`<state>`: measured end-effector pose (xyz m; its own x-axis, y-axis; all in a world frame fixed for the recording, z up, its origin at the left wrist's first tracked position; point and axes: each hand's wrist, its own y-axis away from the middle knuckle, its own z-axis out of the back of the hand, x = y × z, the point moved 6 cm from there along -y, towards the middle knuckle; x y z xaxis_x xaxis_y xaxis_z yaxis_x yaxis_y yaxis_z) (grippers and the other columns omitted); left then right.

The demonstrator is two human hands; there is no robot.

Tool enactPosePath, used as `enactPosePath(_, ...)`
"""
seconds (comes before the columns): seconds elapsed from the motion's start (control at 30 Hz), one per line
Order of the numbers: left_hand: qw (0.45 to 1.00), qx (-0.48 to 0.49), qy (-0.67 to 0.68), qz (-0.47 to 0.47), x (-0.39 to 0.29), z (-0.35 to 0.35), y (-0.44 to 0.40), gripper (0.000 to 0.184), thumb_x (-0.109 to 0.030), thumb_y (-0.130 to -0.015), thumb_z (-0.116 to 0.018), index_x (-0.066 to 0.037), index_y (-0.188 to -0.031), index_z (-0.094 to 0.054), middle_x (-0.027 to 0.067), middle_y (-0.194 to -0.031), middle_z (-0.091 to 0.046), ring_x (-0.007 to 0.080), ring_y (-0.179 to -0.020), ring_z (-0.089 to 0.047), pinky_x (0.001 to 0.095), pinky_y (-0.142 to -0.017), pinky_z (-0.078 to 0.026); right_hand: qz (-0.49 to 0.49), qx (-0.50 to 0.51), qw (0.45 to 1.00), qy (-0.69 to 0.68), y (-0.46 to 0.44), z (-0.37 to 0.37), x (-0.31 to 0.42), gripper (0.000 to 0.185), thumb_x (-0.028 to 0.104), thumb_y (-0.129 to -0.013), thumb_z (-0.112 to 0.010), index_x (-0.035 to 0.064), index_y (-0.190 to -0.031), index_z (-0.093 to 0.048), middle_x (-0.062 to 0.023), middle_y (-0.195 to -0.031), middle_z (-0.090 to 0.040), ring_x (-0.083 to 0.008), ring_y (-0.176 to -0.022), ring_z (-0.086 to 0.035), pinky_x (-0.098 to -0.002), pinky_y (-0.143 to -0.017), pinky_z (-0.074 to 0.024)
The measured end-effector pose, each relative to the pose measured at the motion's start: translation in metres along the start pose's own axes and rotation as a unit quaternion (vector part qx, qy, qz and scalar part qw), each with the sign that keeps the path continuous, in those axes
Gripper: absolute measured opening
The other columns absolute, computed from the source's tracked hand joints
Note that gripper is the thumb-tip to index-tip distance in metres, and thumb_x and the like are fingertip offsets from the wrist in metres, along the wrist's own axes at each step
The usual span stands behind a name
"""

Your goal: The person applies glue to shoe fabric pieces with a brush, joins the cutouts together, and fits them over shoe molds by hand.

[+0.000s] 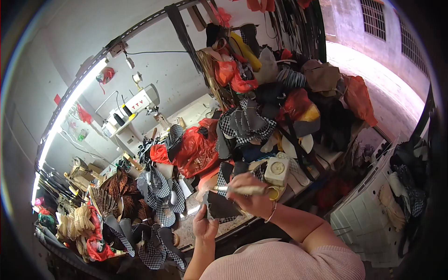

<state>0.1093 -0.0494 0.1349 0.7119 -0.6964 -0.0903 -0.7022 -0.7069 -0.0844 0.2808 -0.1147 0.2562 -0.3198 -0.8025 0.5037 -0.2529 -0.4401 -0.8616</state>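
My left hand [205, 226] is closed on the edge of a dark grey fabric piece [223, 206], thumb up along its side. Some black-and-white checked cloth shows under that piece. My right hand [252, 200] is wrapped round the pale wooden handle of a brush [247, 190], whose metal collar points left. Its tip lies just above the fabric's upper edge; whether it touches cannot be made out. Right beside this hand are a cream square container [276, 171] with a round top and a yellow roll [273, 193].
Red plastic bags [198, 149] and checked fabric pieces [247, 121] are heaped behind my hands. A sewing machine [140, 103] stands at the back left. More cut pieces [156, 245] crowd the left. At right is a white plastic crate [361, 219] holding cloth.
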Motion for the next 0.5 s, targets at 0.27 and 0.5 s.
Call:
enactPosePath(0.27,0.986,-0.129,-0.059,-0.082,-0.004,0.01,-0.001,0.032,-0.014,-0.093,-0.032,0.006,-0.113,-0.048,0.0193,-0.11,-0.056,0.0286,-0.101,-0.056,0.0402,-0.09,-0.044,-0.017,0.056,0.998,-0.009,0.005,0.003,-0.007,0.022,0.003,-0.072,-0.069,0.006,-0.088,-0.054,-0.0076,-0.085,-0.057,-0.0219,-0.081,-0.059,-0.0337,-0.073,-0.0478)
enactPosePath(0.5,0.995,-0.083,-0.045,-0.038,-0.02,0.037,0.002,0.032,-0.016,-0.092,-0.036,0.006,-0.113,-0.047,0.0201,-0.11,-0.056,0.0319,-0.1,-0.057,0.0428,-0.088,-0.046,-0.071,0.184,0.975,-0.1,0.025,-0.008,0.005,0.022,0.006,-0.073,-0.069,0.0053,-0.089,-0.054,-0.0086,-0.086,-0.057,-0.0231,-0.08,-0.06,-0.0324,-0.07,-0.0497)
